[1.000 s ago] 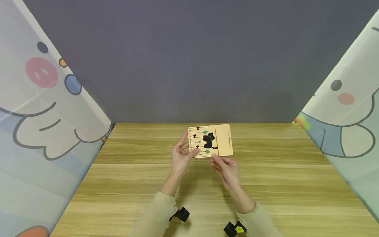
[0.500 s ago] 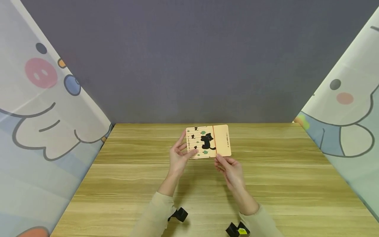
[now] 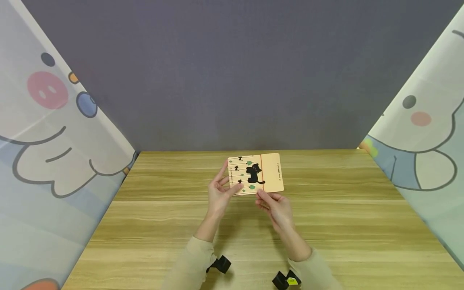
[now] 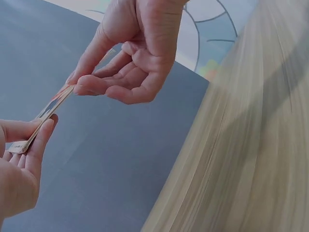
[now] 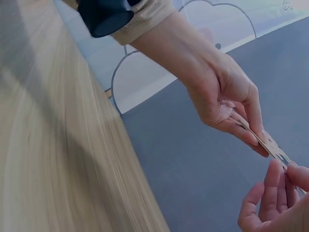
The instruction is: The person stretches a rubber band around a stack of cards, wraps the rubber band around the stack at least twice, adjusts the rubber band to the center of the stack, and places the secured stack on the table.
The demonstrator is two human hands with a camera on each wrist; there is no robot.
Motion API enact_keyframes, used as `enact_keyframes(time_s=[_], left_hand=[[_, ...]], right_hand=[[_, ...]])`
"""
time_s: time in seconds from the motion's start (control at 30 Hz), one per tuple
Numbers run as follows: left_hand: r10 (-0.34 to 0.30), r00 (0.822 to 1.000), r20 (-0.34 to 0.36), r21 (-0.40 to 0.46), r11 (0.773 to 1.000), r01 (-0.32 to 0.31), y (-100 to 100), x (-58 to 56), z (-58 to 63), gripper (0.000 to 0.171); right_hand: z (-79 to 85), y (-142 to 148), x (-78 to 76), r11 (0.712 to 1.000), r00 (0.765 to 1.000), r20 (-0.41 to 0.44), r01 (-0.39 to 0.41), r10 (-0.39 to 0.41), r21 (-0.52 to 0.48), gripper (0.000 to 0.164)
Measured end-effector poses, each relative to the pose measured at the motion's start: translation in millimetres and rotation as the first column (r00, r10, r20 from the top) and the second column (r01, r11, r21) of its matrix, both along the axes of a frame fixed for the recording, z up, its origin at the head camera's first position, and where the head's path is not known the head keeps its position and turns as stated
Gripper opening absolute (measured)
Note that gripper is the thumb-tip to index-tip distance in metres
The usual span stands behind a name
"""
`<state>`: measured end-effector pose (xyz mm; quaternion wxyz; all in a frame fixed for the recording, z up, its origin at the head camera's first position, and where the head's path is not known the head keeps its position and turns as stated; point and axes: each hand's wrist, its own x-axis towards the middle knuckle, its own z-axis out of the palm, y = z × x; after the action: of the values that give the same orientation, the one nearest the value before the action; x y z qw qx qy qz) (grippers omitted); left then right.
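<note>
A thin cream notebook (image 3: pixel 272 173) with black cats, green leaves and a narrow red band across its cover is held up above the table. My left hand (image 3: pixel 219 197) grips its left end, thumb on the front and fingers behind. At the lower edge, beside the red band, my right hand (image 3: pixel 279 209) pinches with thumb and fingertip. The left wrist view shows the notebook (image 4: pixel 53 104) nearly edge-on, its layers slightly apart. In the right wrist view the left hand's palm partly hides the notebook (image 5: pixel 273 145).
A wood-grain table (image 3: pixel 344 225) lies beneath both hands. Behind it rises a dark grey panel (image 3: pixel 232 72). Cartoon-printed sheets flank it at left (image 3: pixel 54 161) and right (image 3: pixel 424 133). Black wrist devices (image 3: pixel 221 264) hang by the sleeves.
My right hand slid right along the lower edge, then came back left beside the red band. The notebook and left hand shifted slightly left, then stayed nearly still.
</note>
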<state>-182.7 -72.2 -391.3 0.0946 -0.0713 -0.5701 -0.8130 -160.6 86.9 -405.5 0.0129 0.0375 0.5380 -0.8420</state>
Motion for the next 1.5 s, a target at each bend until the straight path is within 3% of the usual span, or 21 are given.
enact_keyframes(time_s=[0.1,0.23,0.27,0.33,0.5,0.67,0.8,0.9,1.23,1.43,1.5], left_hand=[[-0.008,1.0,0.002,0.024,1.0,0.008,-1.2,-0.2,0.6,0.079],[0.002,1.0,0.015,0.015,1.0,-0.003,-3.2,-0.7,0.6,0.078],[0.007,1.0,0.017,0.007,1.0,-0.007,-3.6,-1.0,0.6,0.078],[0.017,1.0,0.024,-0.012,1.0,-0.017,-4.2,-1.2,0.4,0.078],[0.016,1.0,0.026,-0.019,1.0,-0.015,-3.8,-0.6,0.0,0.079],[-0.013,1.0,-0.011,-0.053,0.999,0.012,0.3,1.1,-1.3,0.078],[-0.009,1.0,-0.023,-0.052,0.999,0.008,1.7,1.0,-2.0,0.077],[-0.007,1.0,-0.002,-0.032,0.999,0.007,0.6,0.5,-2.1,0.078],[-0.026,1.0,0.008,-0.014,1.0,0.026,-1.3,-0.2,-1.1,0.08],[-0.021,1.0,0.009,-0.02,1.0,0.021,-2.0,-0.7,-1.2,0.08],[-0.018,1.0,0.01,-0.023,1.0,0.018,-2.0,-0.8,-1.3,0.08]], right_hand=[[-21.1,6.8,-8.3,0.999,0.999,-0.031,-0.033,0.033,0.012,0.015],[-65.8,20.8,-26.1,0.998,0.994,-0.086,-0.062,0.061,-0.002,0.019],[-61.5,21.2,-23.6,0.997,0.992,-0.106,-0.069,0.065,-0.029,0.017],[-75.6,23.7,-29.5,0.997,0.991,-0.115,-0.068,0.065,-0.023,0.018],[-61.7,17.1,-22.9,0.998,0.997,-0.057,-0.048,0.051,0.042,0.023],[-8.2,3.3,-0.6,0.999,0.998,-0.028,-0.051,0.051,0.001,0.009],[6.2,-0.1,1.7,0.999,0.995,0.086,-0.047,0.047,-0.01,0.007],[6.7,-0.5,1.3,0.998,0.99,0.128,-0.061,0.061,-0.002,0.008],[4.4,-0.4,8.4,0.993,0.988,0.102,-0.118,0.115,0.028,0.006],[8.1,5.9,14.4,0.98,0.981,0.028,-0.193,0.191,0.058,0.009],[-20.5,13.4,2.5,0.974,0.974,-0.055,-0.214,0.218,0.067,0.014]])
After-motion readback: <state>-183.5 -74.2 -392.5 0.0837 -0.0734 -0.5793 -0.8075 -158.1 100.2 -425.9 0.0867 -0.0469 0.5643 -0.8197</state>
